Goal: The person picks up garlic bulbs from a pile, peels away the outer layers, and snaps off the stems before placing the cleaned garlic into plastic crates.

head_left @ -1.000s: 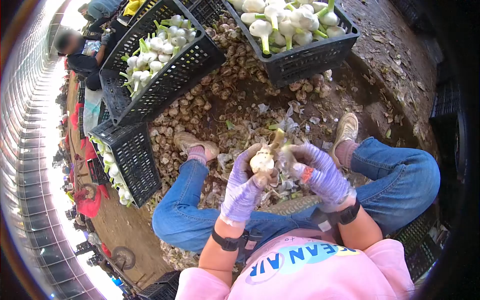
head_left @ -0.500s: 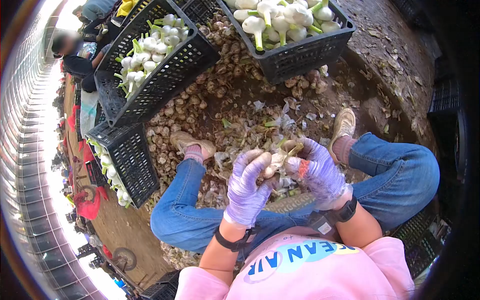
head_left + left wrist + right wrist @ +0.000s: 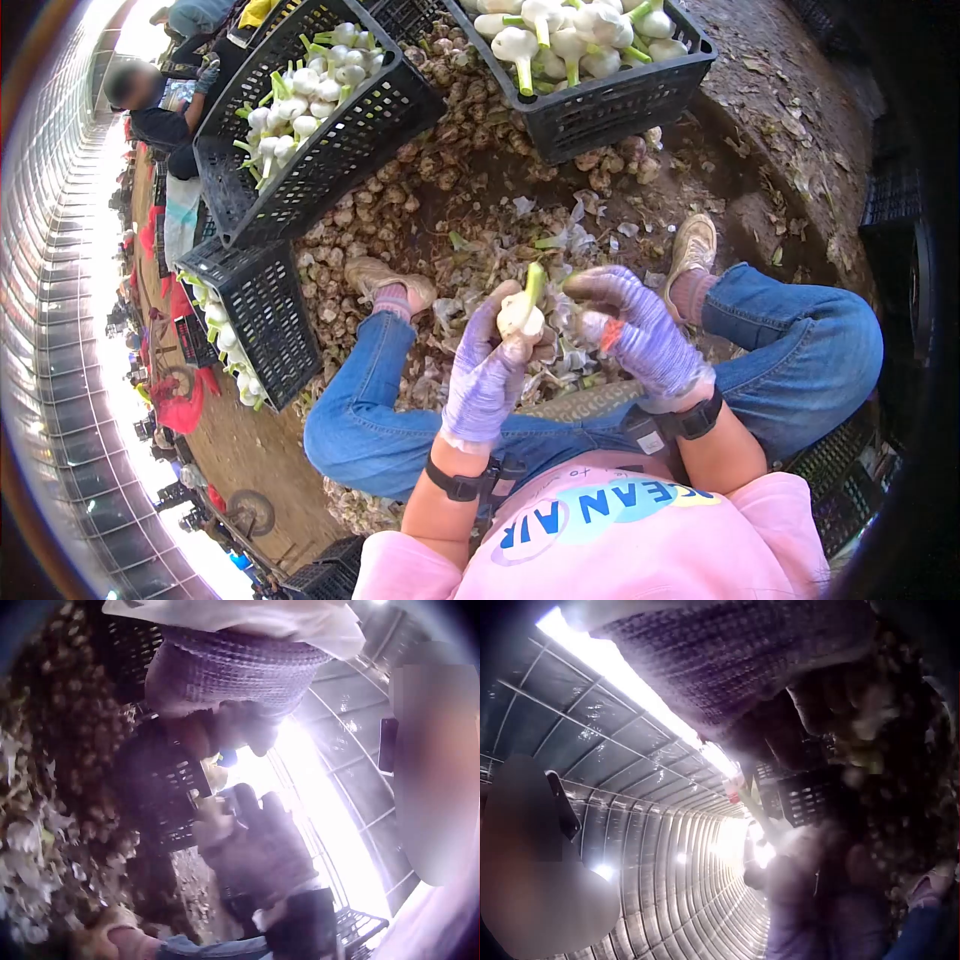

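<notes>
In the head view my left hand, in a purple knit glove, grips a white garlic bulb whose short green stem points up. Just to the right is my right hand, gloved alike, with an orange band on its thumb. Its fingers and thumb are spread apart beside the bulb. The left wrist view has the left glove along the top and the right hand facing it. In the right wrist view, the right glove is dark, and the left hand looks blurred.
Black crates of trimmed garlic stand ahead, front left and left. Unpeeled bulbs and loose skins cover the ground around my shoes. Another person sits at far left.
Both hands turned the bulb between them; its stem, tilted right toward the right hand half a second ago, now stands up and looks greener. The right hand has drawn away from it.
</notes>
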Motion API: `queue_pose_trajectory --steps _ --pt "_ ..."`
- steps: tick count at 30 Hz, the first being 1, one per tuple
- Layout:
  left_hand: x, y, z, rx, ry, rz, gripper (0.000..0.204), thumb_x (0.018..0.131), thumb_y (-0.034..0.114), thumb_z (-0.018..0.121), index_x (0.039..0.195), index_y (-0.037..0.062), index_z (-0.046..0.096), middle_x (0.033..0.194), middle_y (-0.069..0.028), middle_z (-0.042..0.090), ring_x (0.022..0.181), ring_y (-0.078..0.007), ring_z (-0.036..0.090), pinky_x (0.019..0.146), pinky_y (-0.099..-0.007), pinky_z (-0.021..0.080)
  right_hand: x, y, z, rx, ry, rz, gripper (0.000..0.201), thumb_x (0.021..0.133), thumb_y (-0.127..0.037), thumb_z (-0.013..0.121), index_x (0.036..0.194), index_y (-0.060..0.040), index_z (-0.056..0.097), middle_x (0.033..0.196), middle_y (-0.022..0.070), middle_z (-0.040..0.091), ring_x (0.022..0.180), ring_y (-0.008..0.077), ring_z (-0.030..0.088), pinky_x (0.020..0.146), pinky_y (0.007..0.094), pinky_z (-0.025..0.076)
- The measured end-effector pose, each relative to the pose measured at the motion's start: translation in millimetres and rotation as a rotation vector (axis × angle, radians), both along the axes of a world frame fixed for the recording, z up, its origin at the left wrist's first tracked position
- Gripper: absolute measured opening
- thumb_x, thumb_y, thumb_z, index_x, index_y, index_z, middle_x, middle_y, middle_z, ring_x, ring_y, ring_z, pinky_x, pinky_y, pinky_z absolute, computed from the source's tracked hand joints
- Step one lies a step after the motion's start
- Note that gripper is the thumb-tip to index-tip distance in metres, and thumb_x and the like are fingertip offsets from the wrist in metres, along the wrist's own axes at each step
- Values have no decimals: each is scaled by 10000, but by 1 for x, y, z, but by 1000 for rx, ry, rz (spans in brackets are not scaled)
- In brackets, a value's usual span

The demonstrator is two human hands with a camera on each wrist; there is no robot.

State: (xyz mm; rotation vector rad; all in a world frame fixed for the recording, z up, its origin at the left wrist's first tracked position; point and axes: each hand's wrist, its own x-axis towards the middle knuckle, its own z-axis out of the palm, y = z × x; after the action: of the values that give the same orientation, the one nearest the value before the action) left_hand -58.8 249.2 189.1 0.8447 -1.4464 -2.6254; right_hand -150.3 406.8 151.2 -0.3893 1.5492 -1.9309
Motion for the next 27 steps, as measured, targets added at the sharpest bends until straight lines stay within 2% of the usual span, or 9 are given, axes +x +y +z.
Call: queue_pose_trajectory --steps 1,8,12,16,19,20,22,24,27 --pt "1 1 -1 39 12 -6 747 711 365 727 1279 21 385 1031 -61 538 852 -179 558 746 -292 489 6 -2 6 -92 -278 -1 448 811 -125 675 1214 -27 507 1099 63 561 968 143 546 876 295 444" --pt "4 5 -4 79 -19 -7 628 769 243 686 1288 -2 429 1186 -98 530 1027 -214 563 771 -291 518 10 -12 27 -103 -402 28 421 789 -107 700 1150 -2 510 979 54 593 819 113 571 760 268 496" --pt "5 -6 -4 -19 -44 -199 612 790 210 672 1308 1 422 1252 -125 504 1102 -221 531 858 -305 491 9 -6 19 -141 -499 7 315 801 -131 685 1049 2 543 908 49 605 765 99 562 724 248 486" --pt "-5 0 -3 -209 61 -206 649 736 331 739 1238 12 479 1147 -92 533 1069 -193 519 898 -298 439 7 -6 15 19 -307 46 203 843 -168 607 960 -7 569 844 42 592 741 85 543 637 233 445" --pt "-4 2 -6 -663 66 -216 742 663 356 801 1236 22 469 1096 -83 546 1030 -172 524 873 -291 441 8 -6 16 111 -234 57 195 852 -166 592 967 -10 567 817 41 589 731 88 542 631 229 445" --pt "-3 3 -3 -662 64 -217 742 663 356 801 1236 22 469 1096 -83 546 1030 -172 524 873 -291 441 9 -7 13 70 -283 -12 203 852 -172 591 972 -10 569 817 44 593 739 89 547 642 226 451" --pt "-1 3 3 -76 22 -109 746 650 332 808 1238 28 465 1090 -85 553 1000 -162 536 850 -288 455 6 -7 13 27 -332 -79 210 852 -178 591 977 -11 571 817 47 597 746 90 552 653 224 457" --pt "-2 3 5 -98 22 -104 721 664 308 796 1240 33 460 1081 -86 560 965 -160 546 830 -284 465 -3 -2 19 -2 -475 -118 217 857 -174 584 998 -10 567 820 37 600 761 90 562 676 225 471" --pt "-2 2 3 -185 -3 -105 679 679 317 785 1208 27 474 1097 -89 548 970 -170 544 846 -291 456 6 -3 16 -168 -401 -73 270 835 -171 635 1038 -13 555 901 48 600 837 97 571 735 243 484"
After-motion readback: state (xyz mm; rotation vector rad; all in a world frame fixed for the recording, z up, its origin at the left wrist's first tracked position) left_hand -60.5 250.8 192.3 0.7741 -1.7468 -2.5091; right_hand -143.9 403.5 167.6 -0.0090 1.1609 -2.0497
